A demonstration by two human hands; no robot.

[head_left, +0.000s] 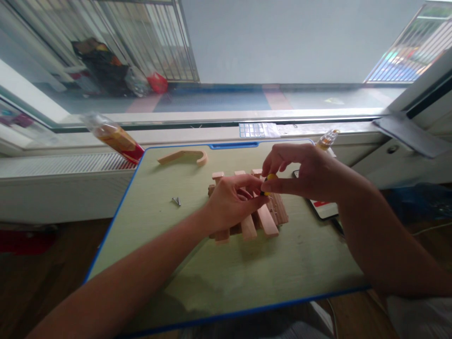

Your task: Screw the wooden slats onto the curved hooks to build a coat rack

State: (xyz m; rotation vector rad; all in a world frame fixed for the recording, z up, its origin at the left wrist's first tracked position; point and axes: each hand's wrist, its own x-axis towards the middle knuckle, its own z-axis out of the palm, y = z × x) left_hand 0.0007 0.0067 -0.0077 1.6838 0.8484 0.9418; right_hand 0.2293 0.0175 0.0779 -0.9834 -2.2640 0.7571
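A small yellow-and-black screwdriver (271, 177) stands over a wooden slatted piece on the table, its lower end hidden by my fingers. My right hand (298, 172) comes in from the right and pinches the handle between thumb and fingers. From the left, my left hand (235, 200) rests over the slats, thumb and forefinger closed about the screwdriver's lower part. Under both hands lies the wooden piece (267, 221), pale slats set across darker brown strips. Some screws (176, 201) lie to the left of my left hand.
A hook-shaped wooden piece (183, 156) lies at the back left of the blue-edged table (226, 292). A phone (326, 210) sits partly under my right forearm. A bottle with a red label (118, 141) leans beyond the left edge; a clear bottle (328, 139) is at the back right.
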